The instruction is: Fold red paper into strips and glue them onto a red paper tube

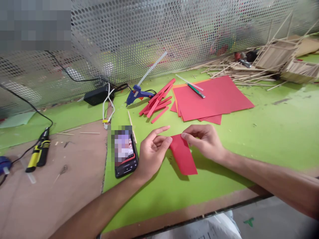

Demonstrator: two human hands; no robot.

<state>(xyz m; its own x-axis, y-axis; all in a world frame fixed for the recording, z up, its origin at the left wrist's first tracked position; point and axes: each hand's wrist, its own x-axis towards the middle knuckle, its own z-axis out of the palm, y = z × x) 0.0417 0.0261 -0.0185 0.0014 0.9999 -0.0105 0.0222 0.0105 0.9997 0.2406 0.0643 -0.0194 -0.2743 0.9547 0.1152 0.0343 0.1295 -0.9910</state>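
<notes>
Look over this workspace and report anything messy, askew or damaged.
The thin wooden sticks lie in a tangled heap by the metal mesh. A green scrap is on the floor, seemingly dropped. The held red paper piece curves, but shows no visible tear.

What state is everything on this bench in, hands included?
left hand, pinching the red piece's upper left
right hand, pinching its upper right
red piece, curved, held up by its top
phone, face up, screen lit
glue gun, loaded with a stick
red strips, loosely heaped
red sheets, stacked unevenly
pliers, lying down, handles slightly apart
</notes>
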